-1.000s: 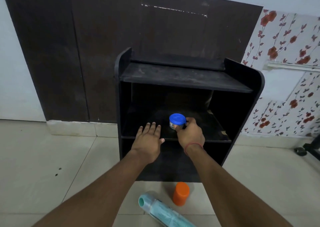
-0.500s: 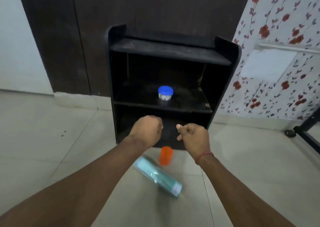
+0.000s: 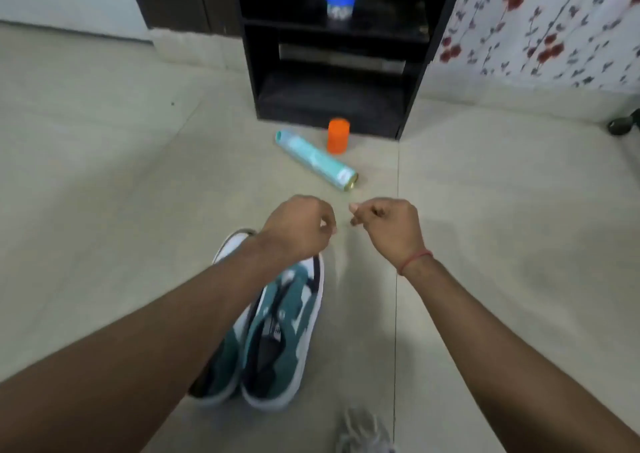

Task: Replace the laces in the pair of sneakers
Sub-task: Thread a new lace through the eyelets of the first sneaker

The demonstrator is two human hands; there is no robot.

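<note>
I am holding both hands out above the floor (image 3: 104,175), past the toe end of the sneakers (image 3: 277,328). My left hand (image 3: 298,225) is curled with the grip pressed together and holding nothing that I can make out; it is hovering over the toe of the sneakers. My right hand (image 3: 388,227) is also curled and empty, just to the right of the sneakers' toe.

The sneakers are lying side by side on the floor, partly hidden under my left forearm. A grey bundle (image 3: 363,430), possibly the laces, is lying just behind the sneakers' heels, to the right; blur is preventing a firm reading.

Beyond the sneakers' toes a spray can (image 3: 317,160) is lying on its side with an orange cap (image 3: 338,135) standing beside it, and farther on a black shelf (image 3: 332,82) is carrying a blue-lidded jar (image 3: 340,2).

Judged next step: lowering both hands to the nearer sneaker, steadying it with one grip while pinching the lace near its top eyelets with the other.
</note>
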